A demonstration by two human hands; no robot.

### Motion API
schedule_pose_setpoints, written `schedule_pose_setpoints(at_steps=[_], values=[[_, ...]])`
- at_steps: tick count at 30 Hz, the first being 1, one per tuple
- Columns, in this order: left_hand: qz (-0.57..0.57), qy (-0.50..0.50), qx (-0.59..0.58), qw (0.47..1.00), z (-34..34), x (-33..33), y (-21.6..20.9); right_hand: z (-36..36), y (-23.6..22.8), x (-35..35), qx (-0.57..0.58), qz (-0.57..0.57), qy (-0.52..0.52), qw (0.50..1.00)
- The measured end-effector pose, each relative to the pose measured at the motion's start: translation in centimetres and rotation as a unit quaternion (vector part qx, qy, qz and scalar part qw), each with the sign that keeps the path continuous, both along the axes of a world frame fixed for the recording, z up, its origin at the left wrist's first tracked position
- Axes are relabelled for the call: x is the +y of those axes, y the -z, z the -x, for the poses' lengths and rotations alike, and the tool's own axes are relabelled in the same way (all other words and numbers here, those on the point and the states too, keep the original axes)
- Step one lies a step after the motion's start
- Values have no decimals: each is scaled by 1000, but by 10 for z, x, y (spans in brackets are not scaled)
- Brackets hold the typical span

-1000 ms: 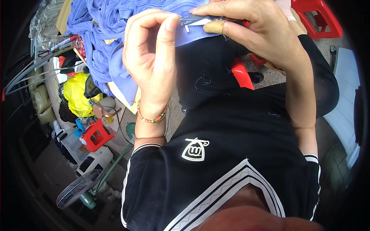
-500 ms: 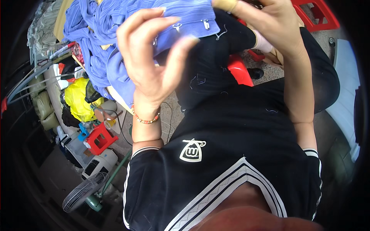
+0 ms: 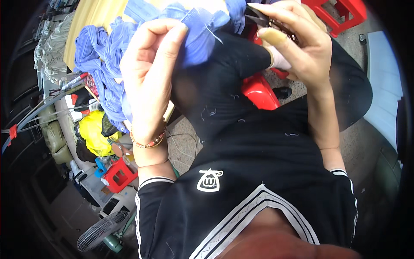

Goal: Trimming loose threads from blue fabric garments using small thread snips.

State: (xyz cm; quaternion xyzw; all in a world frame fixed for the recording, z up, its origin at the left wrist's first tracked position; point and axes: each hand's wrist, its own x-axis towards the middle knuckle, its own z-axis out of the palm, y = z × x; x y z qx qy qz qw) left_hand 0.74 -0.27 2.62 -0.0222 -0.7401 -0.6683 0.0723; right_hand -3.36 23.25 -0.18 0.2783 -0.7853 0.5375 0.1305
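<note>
My left hand [image 3: 148, 82] pinches a corner of a blue ribbed knit garment [image 3: 199, 41] between thumb and fingers. A loose pale thread [image 3: 214, 35] hangs from the garment's edge. To the right, my right hand [image 3: 308, 52] is closed around small dark thread snips [image 3: 258, 18], their blades toward the garment but apart from the held corner. A yellowish cover sits on the right thumb. More blue knit fabric [image 3: 114, 47] lies heaped over the table beyond my left hand.
The pale wooden table [image 3: 92, 15] is at the far left. A red stool [image 3: 261, 93] stands by my legs, another red stool [image 3: 340, 15] at the far right. At left are a yellow bag [image 3: 95, 131], a small red stool [image 3: 120, 175] and a fan [image 3: 101, 231]. Thread scraps dot my black trousers.
My left hand went from spread fingers to pinching the garment's corner, which is now raised. My right hand has turned, and the snips in it have come into view.
</note>
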Motion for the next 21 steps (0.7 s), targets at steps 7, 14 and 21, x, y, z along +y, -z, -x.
schedule_pose_setpoints(at_steps=[7,14,21], values=[[-90,19,-52,994,8,9,3,4,13,-9,93,22,-65,993],[-102,13,-42,994,11,16,5,5,24,-15,62,34,-53,996],[-101,60,-41,992,14,10,10,8,9,-36,-347,237,-83,904]])
